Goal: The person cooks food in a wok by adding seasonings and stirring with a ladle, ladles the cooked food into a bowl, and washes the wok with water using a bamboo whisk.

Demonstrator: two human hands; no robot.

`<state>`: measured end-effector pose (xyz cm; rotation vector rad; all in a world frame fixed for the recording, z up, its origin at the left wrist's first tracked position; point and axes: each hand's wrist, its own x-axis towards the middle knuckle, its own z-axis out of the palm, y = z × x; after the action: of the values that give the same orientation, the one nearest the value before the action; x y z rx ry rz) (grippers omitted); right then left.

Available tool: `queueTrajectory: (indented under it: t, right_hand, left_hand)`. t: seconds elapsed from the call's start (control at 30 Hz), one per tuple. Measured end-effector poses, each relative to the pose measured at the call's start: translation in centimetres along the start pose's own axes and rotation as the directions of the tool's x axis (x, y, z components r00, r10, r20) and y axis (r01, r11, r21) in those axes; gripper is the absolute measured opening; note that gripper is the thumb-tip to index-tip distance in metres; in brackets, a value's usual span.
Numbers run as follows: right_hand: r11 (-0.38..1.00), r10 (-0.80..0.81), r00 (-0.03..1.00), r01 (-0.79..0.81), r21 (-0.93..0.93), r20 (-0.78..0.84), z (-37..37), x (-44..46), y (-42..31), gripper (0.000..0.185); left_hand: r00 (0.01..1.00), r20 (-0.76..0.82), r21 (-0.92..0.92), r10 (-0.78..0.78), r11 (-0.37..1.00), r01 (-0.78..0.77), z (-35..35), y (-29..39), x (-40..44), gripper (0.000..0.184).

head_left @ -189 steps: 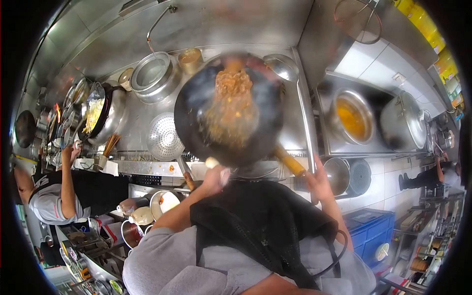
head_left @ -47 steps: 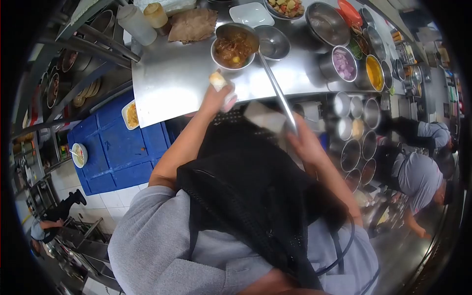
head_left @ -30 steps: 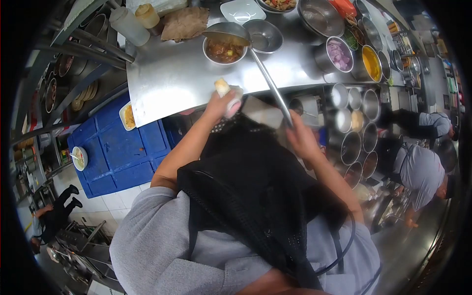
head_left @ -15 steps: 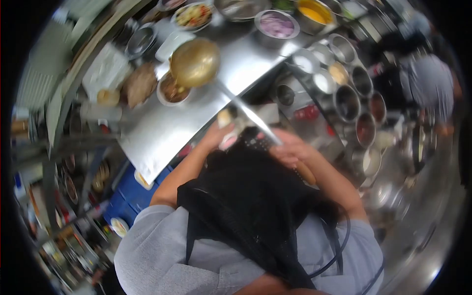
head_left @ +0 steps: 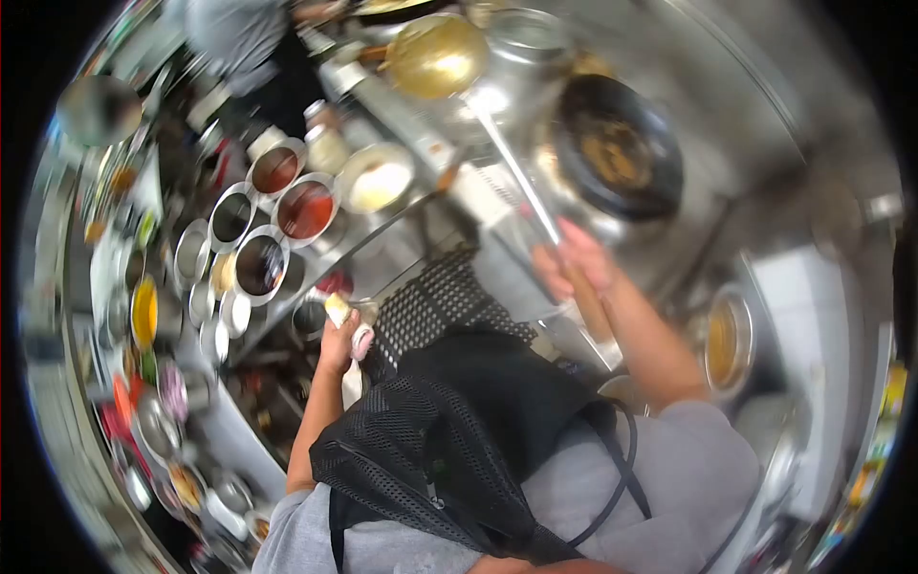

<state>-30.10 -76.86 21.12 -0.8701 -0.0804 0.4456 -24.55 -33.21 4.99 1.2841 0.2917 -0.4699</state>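
My right hand (head_left: 579, 263) is closed around the wooden handle end of a long ladle (head_left: 512, 158). The ladle's big golden bowl (head_left: 437, 55) is held out over the stove area, left of a dark wok (head_left: 617, 148) with brown residue inside. Out to the left, my left hand (head_left: 337, 346) grips a crumpled cloth (head_left: 361, 342), whitish with pink and yellowish parts. Several containers of sauces and seasonings stand beyond that hand, among them a pot of red sauce (head_left: 306, 209) and a bowl of pale contents (head_left: 377, 179).
A perforated black mat (head_left: 435, 306) covers the floor ahead of me. At right, a metal pot (head_left: 729, 340) holds brownish liquid. Another person (head_left: 234, 43) in a grey shirt stands at the upper left. Bowls of ingredients (head_left: 186, 483) line the counter at lower left.
I have turned right, from the steel counter with food bowls toward the stove and wok. The ladle has swung along in my right hand; the cloth stays in my left.
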Motion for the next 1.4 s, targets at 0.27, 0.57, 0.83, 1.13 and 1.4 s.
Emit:
queueTrajectory:
  t: [0.27,0.57,0.83,1.13,1.4]
  right_hand:
    - [0.990,-0.143,0.552,0.098,-0.106,-0.822,-9.5,-10.0,-2.8,0.041]
    - [0.802,-0.506,0.327,-0.161,-0.575,-0.798,-20.9,1.5,-15.9,0.057]
    - [0.238,-0.392,0.282,-0.888,-0.393,-0.876,-35.3,13.2,-26.3,0.064]
    - [0.085,-0.297,0.336,-0.923,-0.376,-0.894,-36.4,18.5,-29.0,0.074]
    - [0.243,-0.516,0.263,-0.867,-0.434,-0.815,-33.2,13.9,-23.9,0.080]
  left_hand:
    - [0.847,0.508,0.284,-0.155,0.959,0.005,25.7,2.7,12.4,0.025]
    - [0.705,0.559,0.328,-0.436,0.897,0.295,44.4,-0.7,22.7,0.056]
    - [0.640,0.563,0.338,-0.523,0.852,0.400,49.3,-1.8,27.3,0.059]
    - [0.532,0.543,0.358,-0.650,0.752,0.554,51.9,3.4,24.8,0.041]
    - [0.557,0.552,0.424,-0.620,0.784,0.452,53.4,0.5,25.8,0.012]
